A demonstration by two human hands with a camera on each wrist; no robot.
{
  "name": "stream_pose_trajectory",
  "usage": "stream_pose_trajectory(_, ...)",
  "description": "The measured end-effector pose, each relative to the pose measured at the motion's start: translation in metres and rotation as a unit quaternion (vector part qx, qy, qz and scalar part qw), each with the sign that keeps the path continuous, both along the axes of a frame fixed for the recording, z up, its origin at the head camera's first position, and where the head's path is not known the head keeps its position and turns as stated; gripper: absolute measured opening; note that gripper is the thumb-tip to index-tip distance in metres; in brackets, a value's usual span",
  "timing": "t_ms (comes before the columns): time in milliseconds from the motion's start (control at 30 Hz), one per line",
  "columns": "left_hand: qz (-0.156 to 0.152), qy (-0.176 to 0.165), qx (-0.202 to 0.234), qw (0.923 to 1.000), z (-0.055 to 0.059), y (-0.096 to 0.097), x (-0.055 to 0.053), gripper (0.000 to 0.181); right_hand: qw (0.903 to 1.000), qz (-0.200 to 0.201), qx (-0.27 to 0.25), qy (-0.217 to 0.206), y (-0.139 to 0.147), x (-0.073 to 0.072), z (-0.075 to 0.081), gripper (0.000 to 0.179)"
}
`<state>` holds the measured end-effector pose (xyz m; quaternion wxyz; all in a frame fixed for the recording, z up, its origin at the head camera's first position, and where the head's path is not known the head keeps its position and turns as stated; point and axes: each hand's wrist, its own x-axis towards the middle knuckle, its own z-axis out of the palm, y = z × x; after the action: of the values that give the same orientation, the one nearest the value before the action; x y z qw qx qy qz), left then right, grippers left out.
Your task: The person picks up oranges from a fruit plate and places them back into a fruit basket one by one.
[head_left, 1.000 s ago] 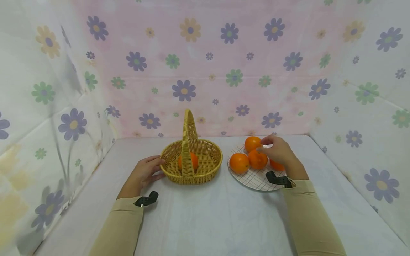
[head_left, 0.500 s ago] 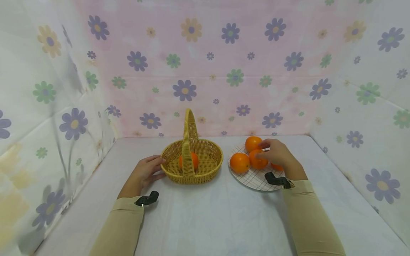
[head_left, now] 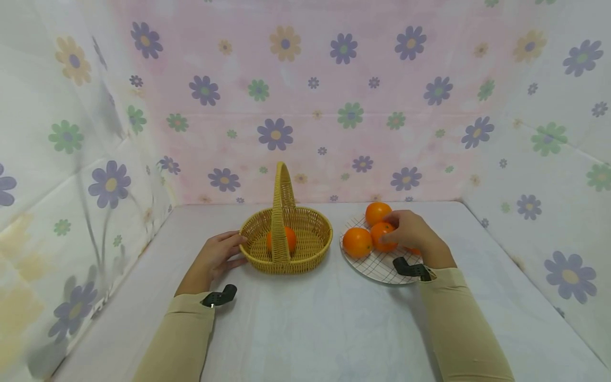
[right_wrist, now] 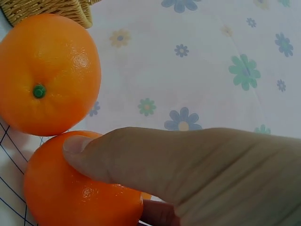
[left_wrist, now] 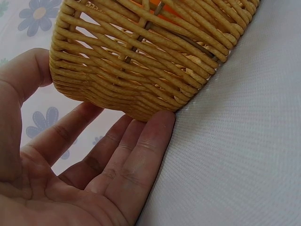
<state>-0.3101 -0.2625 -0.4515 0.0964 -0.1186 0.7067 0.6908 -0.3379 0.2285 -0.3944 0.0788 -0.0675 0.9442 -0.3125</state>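
Note:
A yellow wicker basket (head_left: 305,261) with a tall arched handle stands on the table, one orange (head_left: 290,240) lying inside behind the handle. My left hand (head_left: 217,255) holds the basket's left end, thumb at the rim and fingers against the outer wall (left_wrist: 136,80) low down. On the right, my right hand (head_left: 414,233) grips the middle orange (head_left: 380,233) on a plate (head_left: 382,273). In the right wrist view the thumb (right_wrist: 117,157) lies across that orange (right_wrist: 70,188); the other fingers are mostly hidden behind it.
More oranges share the checked plate: one at the front left (head_left: 357,243), one at the back (head_left: 377,213), and one (head_left: 414,251) largely hidden under my right hand. A white cloth (head_left: 305,329) covers the table. Flowered fabric (head_left: 315,132) walls the back and both sides.
My right hand has moved slightly left and down, its thumb and fingers coming onto the middle orange. The left hand and the basket have stayed in place.

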Motion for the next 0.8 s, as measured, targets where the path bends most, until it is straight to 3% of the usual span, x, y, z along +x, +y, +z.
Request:
stream_pose_trajectory(267,0.0,0.001,0.0,1.0,0.0005,0.0002,0.0006,0.061,0.9997,0.008,0.021,0.01,-0.0035,0.0029,0.0017,0.071)
stream_pose_trajectory(500,0.0,0.001,-0.002,1.0,-0.0006,-0.0012,-0.0006,0.06,0.9999,0.013,0.006,-0.006,-0.0043,0.0055,0.0007,0.074)
stream_pose_trajectory(800,-0.001,0.0,-0.003,1.0,-0.0015,-0.0013,-0.0017,0.061,0.9996,0.021,0.012,0.014,-0.0047,0.0057,0.0002,0.072)
